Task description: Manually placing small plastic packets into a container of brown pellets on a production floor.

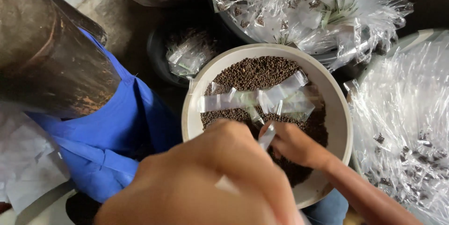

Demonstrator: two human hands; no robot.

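Observation:
A white bowl (pixel 336 112) in front of me holds small dark brown seeds (pixel 255 73), with several empty clear plastic packets (pixel 262 99) lying on them. My left hand (pixel 206 183) is close to the camera at the bottom, fingers closed around a small clear packet (pixel 267 137). My right hand (pixel 294 144) reaches in from the lower right over the seeds and pinches the same packet's top. Whatever is under my hands is hidden.
A dark basin (pixel 234 21) at the top holds several filled clear packets (pixel 318 5). A small dark bowl (pixel 156 59) with packets sits at upper middle. More clear packets (pixel 407 112) pile at the right. Blue cloth (pixel 112 136) and a dark cylindrical post (pixel 42 52) are at the left.

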